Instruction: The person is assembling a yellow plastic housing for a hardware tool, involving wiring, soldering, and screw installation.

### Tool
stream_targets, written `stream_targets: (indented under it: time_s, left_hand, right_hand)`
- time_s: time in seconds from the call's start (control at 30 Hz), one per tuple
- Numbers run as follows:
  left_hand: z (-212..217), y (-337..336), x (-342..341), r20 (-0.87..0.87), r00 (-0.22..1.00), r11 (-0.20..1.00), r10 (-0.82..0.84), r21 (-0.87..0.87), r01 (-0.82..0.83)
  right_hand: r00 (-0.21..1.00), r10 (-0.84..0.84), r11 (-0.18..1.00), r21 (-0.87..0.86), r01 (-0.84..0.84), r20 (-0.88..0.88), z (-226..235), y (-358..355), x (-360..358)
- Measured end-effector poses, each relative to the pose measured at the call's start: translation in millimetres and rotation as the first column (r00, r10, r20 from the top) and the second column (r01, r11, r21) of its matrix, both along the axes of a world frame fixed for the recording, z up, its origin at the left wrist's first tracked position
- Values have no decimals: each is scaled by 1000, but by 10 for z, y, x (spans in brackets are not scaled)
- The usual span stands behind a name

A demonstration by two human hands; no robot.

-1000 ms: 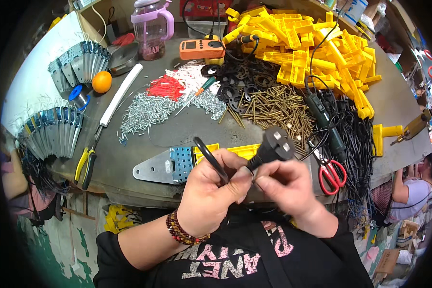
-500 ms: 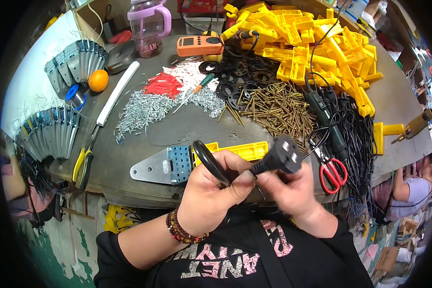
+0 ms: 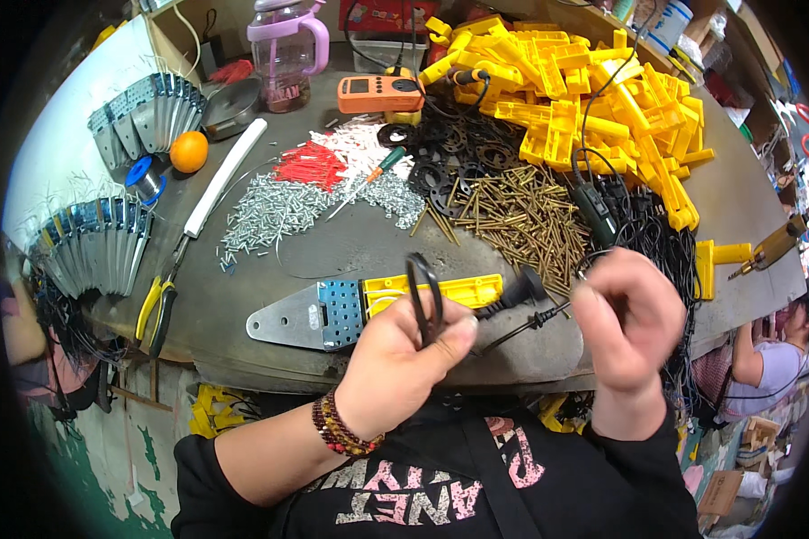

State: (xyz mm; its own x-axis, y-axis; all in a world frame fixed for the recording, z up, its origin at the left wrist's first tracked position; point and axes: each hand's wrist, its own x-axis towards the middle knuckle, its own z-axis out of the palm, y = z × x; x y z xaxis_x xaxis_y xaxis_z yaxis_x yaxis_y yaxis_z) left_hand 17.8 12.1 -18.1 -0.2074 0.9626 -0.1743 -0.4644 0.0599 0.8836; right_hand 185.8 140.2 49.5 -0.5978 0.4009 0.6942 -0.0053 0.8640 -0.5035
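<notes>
1. A black rubber-sheathed cable [image 3: 436, 301] is looped above the table's near edge, between the two hands.
2. The left hand [image 3: 409, 350], wearing a beaded bracelet, is closed around the cable, thumb pressed over the loop.
3. A thick black moulded plug [image 3: 524, 287] appears just right of that hand; whether it rests on the table cannot be told.
4. A thin black ribbed cord end [image 3: 537, 320] slants between the hands.
5. The right hand [image 3: 627, 319] is blurred, fingers curled beside that end; I cannot tell whether it grips it.
6. Beyond the left hand lies a long yellow plastic housing [image 3: 473, 289], adjoining a blue perforated panel [image 3: 340, 313] and a tapered grey metal plate [image 3: 288, 314].
7. Farther out are heaped brass-coloured screws [image 3: 526, 216], small silvery screws [image 3: 274, 216] and yellow plastic casings [image 3: 593, 94].
8. At left lie yellow-and-black-handled pliers [image 3: 159, 310].
</notes>
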Motion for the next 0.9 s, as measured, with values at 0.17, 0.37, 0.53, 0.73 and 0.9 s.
stream_targets:
  time_s: [0.17, 0.37, 0.53, 0.73, 0.9]
  left_hand:
    - [34, -65, 67, -457, 884, 982, 100, 188, -14]
    - [-191, -99, 11, -62, 984, 986, -166, -8, 166]
    - [-25, -142, -78, 319, 946, 976, -59, 216, -12]
    - [-3, -23, -122, 339, 933, 934, 125, 277, -226]
    - [46, -106, -33, -651, 654, 859, 386, 512, 3]
  right_hand:
    - [999, -20, 997, 77, 17, 43, 261, 167, -284]
    - [978, 39, 856, -498, -137, -202, 229, 761, -652]
    - [823, -378, 923, 111, 367, 424, -250, 1027, -834]
    - [767, 602, 584, -778, -230, 224, -443, -334, -273]
    - [776, 430, 789, -610, -74, 461, -206, -489, 35]
